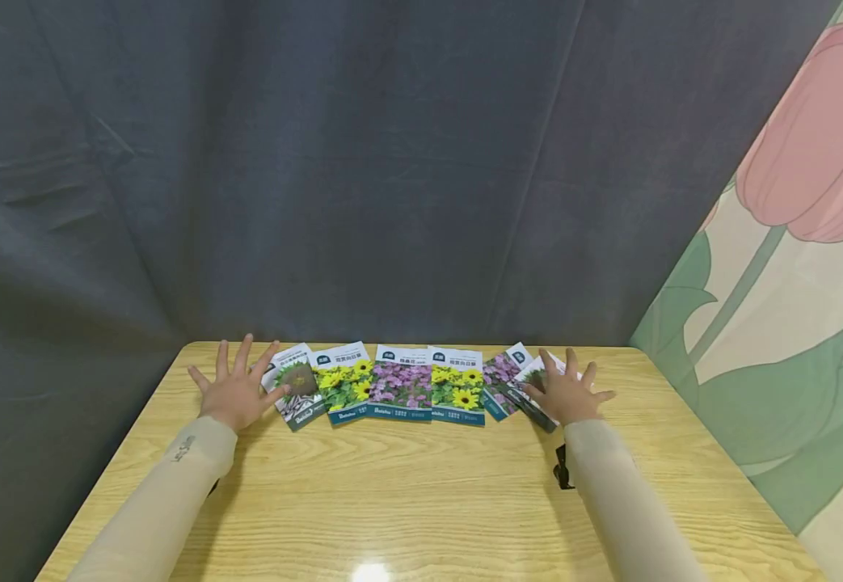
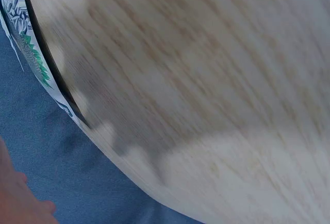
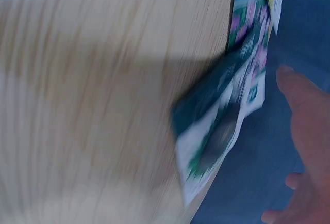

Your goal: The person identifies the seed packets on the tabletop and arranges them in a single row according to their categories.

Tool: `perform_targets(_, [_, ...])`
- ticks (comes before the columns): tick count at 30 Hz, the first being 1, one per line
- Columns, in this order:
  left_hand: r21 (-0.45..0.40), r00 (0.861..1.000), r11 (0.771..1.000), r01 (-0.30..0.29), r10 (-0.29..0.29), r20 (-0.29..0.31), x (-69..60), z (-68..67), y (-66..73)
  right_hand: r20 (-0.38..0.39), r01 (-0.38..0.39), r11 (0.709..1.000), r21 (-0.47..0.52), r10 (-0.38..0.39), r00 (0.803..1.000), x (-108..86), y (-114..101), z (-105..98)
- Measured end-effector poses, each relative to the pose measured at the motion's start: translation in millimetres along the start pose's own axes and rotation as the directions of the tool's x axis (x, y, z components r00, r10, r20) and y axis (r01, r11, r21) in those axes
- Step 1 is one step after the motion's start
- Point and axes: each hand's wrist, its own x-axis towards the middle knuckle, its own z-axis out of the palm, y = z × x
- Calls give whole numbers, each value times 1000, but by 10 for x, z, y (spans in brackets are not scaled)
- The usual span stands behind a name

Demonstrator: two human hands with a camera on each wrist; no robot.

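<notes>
Several seed packets lie in a row along the table's back edge. My left hand [image 1: 235, 398], fingers spread wide, is at the row's left end beside a sunflower-seed packet [image 1: 297, 388]. Spread in the same way, my right hand [image 1: 570, 396] is over the rightmost packet [image 1: 535, 402] and covers part of it. In the right wrist view that packet [image 3: 206, 136] overlaps a purple-flower packet [image 3: 247, 17], with my right hand [image 3: 309, 146] beside them. Between the hands lie yellow-flower packets [image 1: 346, 386] and a purple-flower packet [image 1: 401, 384]. Whether either hand touches a packet, I cannot tell.
The wooden table [image 1: 377, 501] reaches back to a dark curtain [image 1: 392, 178]. On the right stands a wall with painted tulips [image 1: 814, 137]. A small black object [image 1: 562, 469] shows beside the right sleeve.
</notes>
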Motion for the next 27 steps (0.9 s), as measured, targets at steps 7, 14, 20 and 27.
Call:
perform_targets(7, [-45,999,998,48,-48,-11,17,29,20,-101,132,991,24,-129,986,-7,-538,178])
perform_targets(14, [-163,994,981,107,-109,-4,26,29,69,-165,298,939,173,-271,948,-102,-1106,395])
perform_targets(20, [-306,985,936,174,-172,31,53,31,110,-173,402,852,336,-363,915,-244,-1561,504])
perform_targets(27, [-456,955,841,292,-278,98,103,73,133,-159,429,739,520,-410,898,-377,-1953,681])
